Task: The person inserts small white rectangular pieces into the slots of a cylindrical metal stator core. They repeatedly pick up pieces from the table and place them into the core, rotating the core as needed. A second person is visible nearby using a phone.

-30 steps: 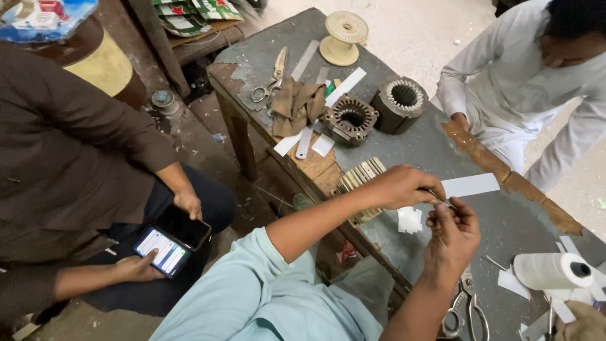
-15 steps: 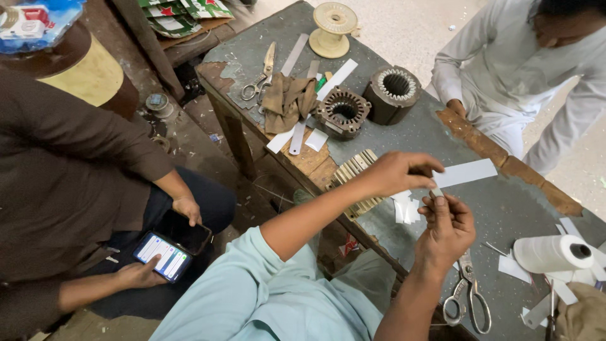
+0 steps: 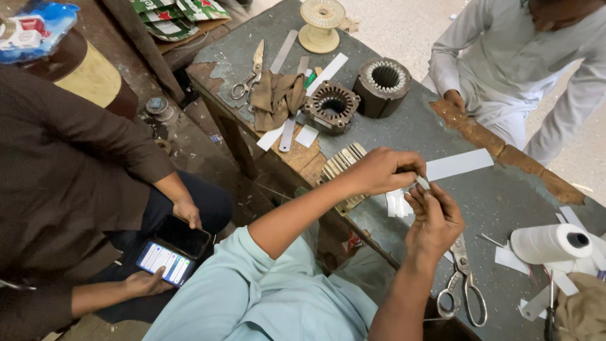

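White paper strip (image 3: 457, 165) is what both hands are working on — it lies out flat over the grey worktable (image 3: 505, 202), running off to the right from the fingers. Left hand (image 3: 385, 170) is curled closed around the near end of it, thumb and fingertips pinched together on the paper. Right hand (image 3: 434, 218) comes up from below with its fingers bunched tight at that same end, touching the left one; can't tell exactly how much of the strip it has, the fingers hide it.

Just beside the right wrist is a pair of scissors (image 3: 464, 287) lying on the table, and further right a roll of white tape (image 3: 550, 243). Behind the left hand there's a bundle of thin tan slats (image 3: 341, 165) at the table edge, then two motor stators — a brownish one (image 3: 331, 106) and a darker one (image 3: 382, 86). Someone in dark brown on the left holds a phone (image 3: 163, 262).
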